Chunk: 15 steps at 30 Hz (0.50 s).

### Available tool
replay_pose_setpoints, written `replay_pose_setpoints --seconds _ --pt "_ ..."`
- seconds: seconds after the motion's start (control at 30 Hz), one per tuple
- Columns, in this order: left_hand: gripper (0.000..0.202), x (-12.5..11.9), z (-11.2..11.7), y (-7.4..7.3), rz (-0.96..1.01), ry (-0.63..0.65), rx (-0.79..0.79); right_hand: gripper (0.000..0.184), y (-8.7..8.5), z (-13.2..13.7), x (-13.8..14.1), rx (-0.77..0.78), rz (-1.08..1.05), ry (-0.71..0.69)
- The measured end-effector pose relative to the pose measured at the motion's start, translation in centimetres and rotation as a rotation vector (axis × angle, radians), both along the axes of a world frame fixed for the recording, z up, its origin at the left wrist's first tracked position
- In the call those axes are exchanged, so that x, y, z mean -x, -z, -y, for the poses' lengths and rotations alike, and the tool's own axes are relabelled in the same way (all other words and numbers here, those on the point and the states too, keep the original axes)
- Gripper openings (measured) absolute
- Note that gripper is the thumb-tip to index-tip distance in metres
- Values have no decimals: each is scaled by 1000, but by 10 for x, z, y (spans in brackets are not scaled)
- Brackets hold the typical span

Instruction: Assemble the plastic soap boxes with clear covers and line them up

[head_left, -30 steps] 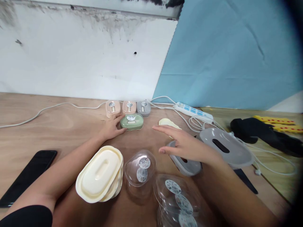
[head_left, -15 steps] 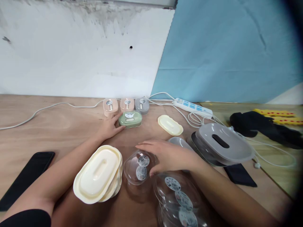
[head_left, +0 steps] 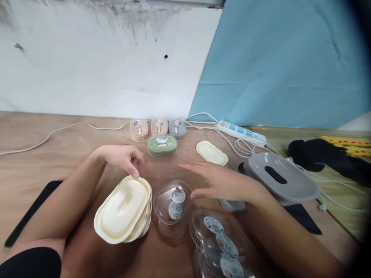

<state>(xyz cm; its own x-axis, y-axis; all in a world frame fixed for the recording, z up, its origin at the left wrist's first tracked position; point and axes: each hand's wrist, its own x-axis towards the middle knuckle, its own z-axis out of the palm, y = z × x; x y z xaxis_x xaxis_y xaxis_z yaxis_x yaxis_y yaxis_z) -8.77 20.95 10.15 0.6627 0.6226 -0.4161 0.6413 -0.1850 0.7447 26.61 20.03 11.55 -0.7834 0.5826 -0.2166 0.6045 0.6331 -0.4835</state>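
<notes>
Has both arms (head_left: 78,189) out over the worktop (head_left: 66,150), in from its near side. Has the left wrist (head_left: 101,154) bent and the left hand (head_left: 124,158) half curled, with the thumb (head_left: 132,170) toward the near edge. Has the right hand (head_left: 220,179) spread wide, with straight fingers (head_left: 194,168) toward the left edge.

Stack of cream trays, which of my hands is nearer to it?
Left. Your left hand is at the far edge of the stack of cream trays; your right hand is apart from it, off to its right.
</notes>
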Motion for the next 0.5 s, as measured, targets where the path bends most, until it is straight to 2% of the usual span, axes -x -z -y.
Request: replay_pose_setpoints --seconds 0.1,0.27,0.37,0.43,0.5 --pt "34 -6 5 -2 1 67 30 84 -1 -2 -4 -37 0 25" --pt "28 -14 3 8 16 83 92 81 8 -9 -6 -93 12 18" --pt "28 -14 3 10 27 84 105 72 20 -19 -6 -242 105 53" --pt "29 -14 4 9 33 84 100 64 27 -26 -7 -377 210 138" --pt "31 -14 5 8 27 86 94 60 31 -32 -10 -449 326 225"
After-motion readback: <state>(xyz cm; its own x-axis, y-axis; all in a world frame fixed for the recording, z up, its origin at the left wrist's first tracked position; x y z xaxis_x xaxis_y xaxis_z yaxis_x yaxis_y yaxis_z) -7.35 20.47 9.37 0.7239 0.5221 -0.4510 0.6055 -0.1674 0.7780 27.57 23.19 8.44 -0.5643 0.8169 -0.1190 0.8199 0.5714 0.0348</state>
